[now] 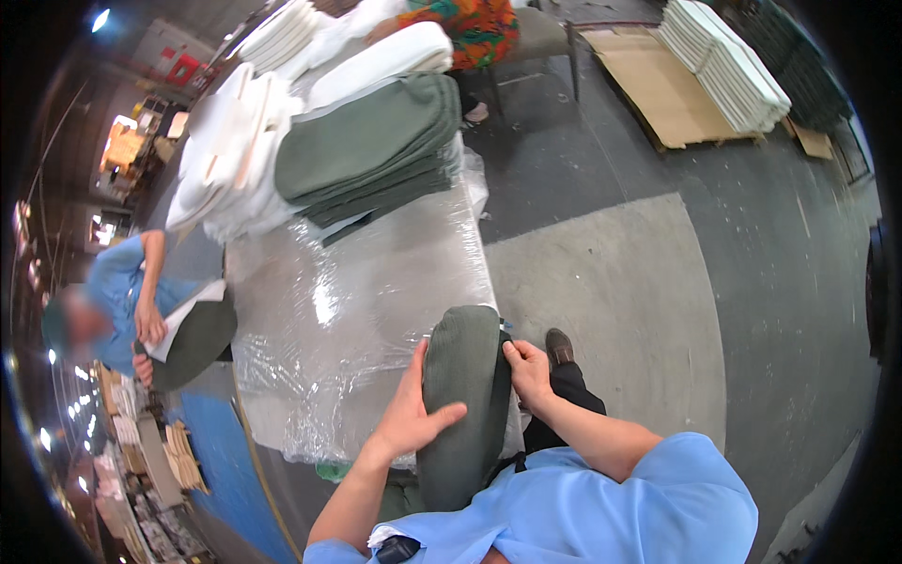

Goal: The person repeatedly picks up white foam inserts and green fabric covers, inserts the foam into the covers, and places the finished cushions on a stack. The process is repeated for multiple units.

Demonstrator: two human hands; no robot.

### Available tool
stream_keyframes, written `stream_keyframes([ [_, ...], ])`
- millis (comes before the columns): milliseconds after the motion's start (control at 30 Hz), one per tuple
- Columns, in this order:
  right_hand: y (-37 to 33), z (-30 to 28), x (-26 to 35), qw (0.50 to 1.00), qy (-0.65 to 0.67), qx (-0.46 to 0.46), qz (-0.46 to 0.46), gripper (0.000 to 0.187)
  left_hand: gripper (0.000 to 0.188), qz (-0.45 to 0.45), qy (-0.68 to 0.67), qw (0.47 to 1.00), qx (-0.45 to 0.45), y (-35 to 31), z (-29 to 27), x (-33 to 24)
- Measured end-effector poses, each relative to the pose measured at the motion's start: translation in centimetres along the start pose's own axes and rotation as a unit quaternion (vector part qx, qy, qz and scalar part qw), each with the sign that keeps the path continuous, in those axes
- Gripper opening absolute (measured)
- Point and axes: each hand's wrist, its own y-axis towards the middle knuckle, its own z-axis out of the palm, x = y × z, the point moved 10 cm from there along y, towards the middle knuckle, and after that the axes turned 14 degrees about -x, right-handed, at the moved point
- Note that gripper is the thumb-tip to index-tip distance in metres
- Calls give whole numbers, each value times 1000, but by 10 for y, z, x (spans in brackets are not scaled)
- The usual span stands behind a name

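Note:
A long grey-green cushion [458,404] with a ribbed fabric face stands on edge between my hands, its lower end close to my body. My left hand [411,414] holds its left side, fingers along the edge and thumb out across the fabric. On the other side, my right hand [529,373] is closed in a pinch on the cushion's darker edge strip. The fingertips there are partly hidden. Beneath lies a table [348,310] covered in shiny clear plastic film. Farther up it rests a stack of similar grey-green pieces [371,141].
White padded pieces [235,141] are piled beside the green stack. At left, a co-worker in a blue shirt [127,273] handles a green and white piece [197,338]. Another person in a patterned garment [479,33] is at the far end. A pallet with cardboard [658,85] carries stacked white pieces [728,66].

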Motion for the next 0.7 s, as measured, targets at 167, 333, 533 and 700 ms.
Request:
stream_keyframes([
  [167, -1, -6, 5, 999, -17, 2, -33, 24, 46, -131, -82, 984, 86, 151, 62, 13],
  [333, 2, -11, 12, 998, -47, -6, -39, 23, 38, -56, 221, 906, 357, 192, 165, 29],
  [533, 18, -23, 18, 998, -59, -2, -14, 22, 29, -35, 382, 794, 471, 198, 203, 33],
  [700, 36, -31, 15, 997, -71, -14, -36, 21, 31, -1, 445, 741, 503, 203, 224, 24],
])
